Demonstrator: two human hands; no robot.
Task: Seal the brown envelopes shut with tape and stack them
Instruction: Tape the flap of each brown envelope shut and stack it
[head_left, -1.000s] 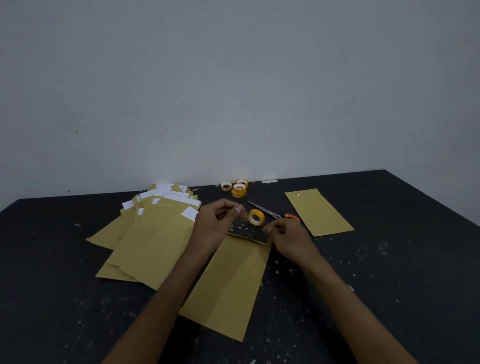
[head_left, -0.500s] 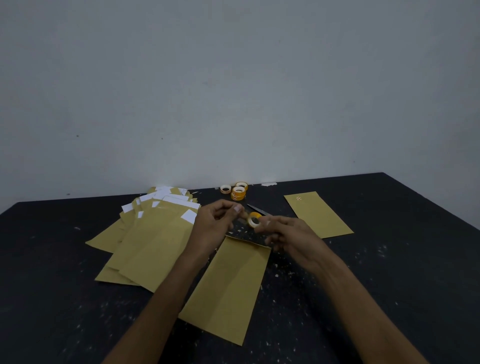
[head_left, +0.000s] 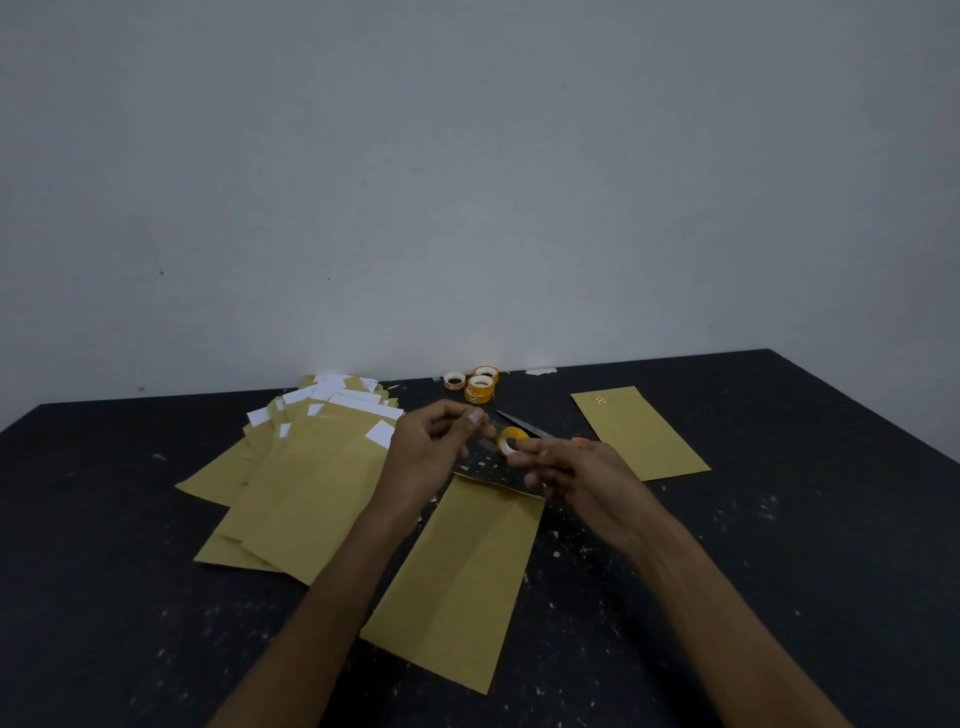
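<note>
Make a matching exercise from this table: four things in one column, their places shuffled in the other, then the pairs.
1. tape roll
2. scissors
3. pile of envelopes
4. lone envelope

A. far right of the table, by itself
B. left of the left hand, fanned out
C. held between left hand and right hand
D. on the table just beyond the right hand

Pairs: 1-C, 2-D, 3-B, 4-A

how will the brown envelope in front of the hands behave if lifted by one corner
The envelope looks thin and lies flat, so it would probably droop. It seems light, so a push would likely slide it across the table. Faint creases suggest it bends readily.
</note>
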